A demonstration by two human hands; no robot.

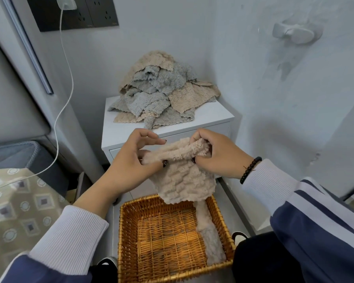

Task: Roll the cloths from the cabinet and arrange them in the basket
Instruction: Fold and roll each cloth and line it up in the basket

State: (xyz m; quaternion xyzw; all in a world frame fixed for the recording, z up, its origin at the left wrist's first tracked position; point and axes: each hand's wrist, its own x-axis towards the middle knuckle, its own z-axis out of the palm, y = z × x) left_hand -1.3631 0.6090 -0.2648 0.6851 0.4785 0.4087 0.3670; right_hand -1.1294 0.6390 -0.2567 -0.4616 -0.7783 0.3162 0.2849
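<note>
**Two hands holding a fluffy beige cloth over the basket**

Head view: The left hand (129, 158) and the right hand (217, 158) are both pinching the top edge of a beige cloth (184, 176). The cloth is hanging down above the wicker basket (127, 231). One rolled beige cloth (209, 240) is lying inside the basket, along its right wall. More cloths are sitting in a pile (161, 88) on the white cabinet (211, 117) behind.

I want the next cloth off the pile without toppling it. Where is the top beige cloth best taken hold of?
Probably at the peak of the top beige cloth, with a pinch grip from above. It drapes over the grey cloths as the highest layer on the cabinet, so lifting straight up should free it without dragging those beneath.
</note>
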